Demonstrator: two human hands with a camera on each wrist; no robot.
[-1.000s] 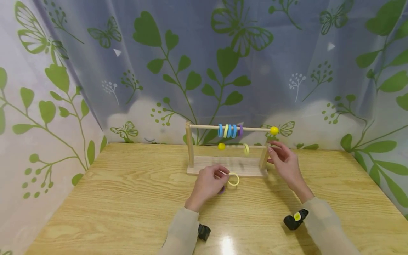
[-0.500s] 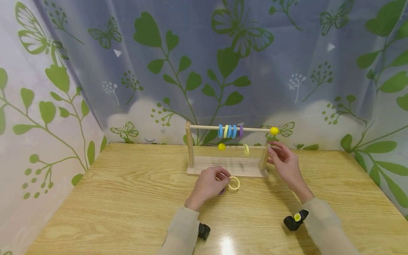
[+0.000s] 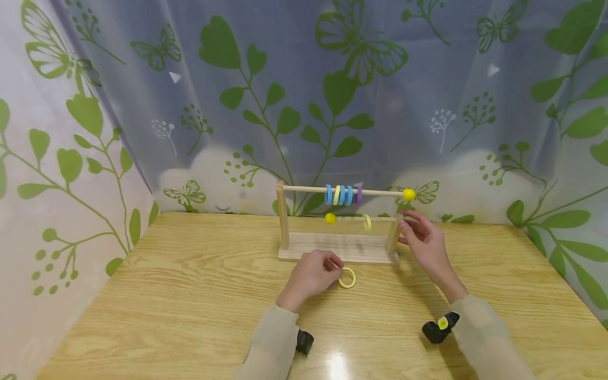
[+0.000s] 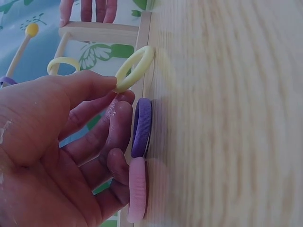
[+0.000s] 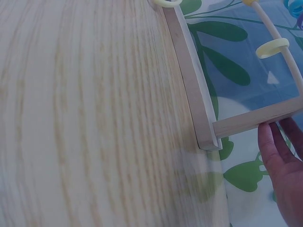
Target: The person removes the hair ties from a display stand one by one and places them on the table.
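My left hand (image 3: 311, 277) pinches a pale yellow hair tie (image 4: 142, 68) between thumb and index finger, just in front of the wooden stand (image 3: 342, 247). Below those fingers, a purple ribbed hair tie (image 4: 142, 127) and a pink one (image 4: 138, 189) lie on the table, close to the other fingertips. In the head view the left hand hides most of the purple tie and all of the pink. The fingertips of my right hand (image 5: 284, 175) rest against the outer side of the stand's right upright (image 5: 255, 116).
On the stand's upper rod (image 3: 385, 193) hang several blue, yellow and purple hair ties (image 3: 349, 196); a yellow ball (image 3: 409, 195) caps its end. One yellow hair tie (image 3: 368, 222) hangs on the lower rod, which ends in another yellow ball (image 3: 330, 218). A patterned curtain (image 3: 304, 105) stands behind the table.
The yellow hair tie in my left hand has dropped slightly toward me and turned a little, and the left fingers have shifted down with it. My right hand stays at the upright.
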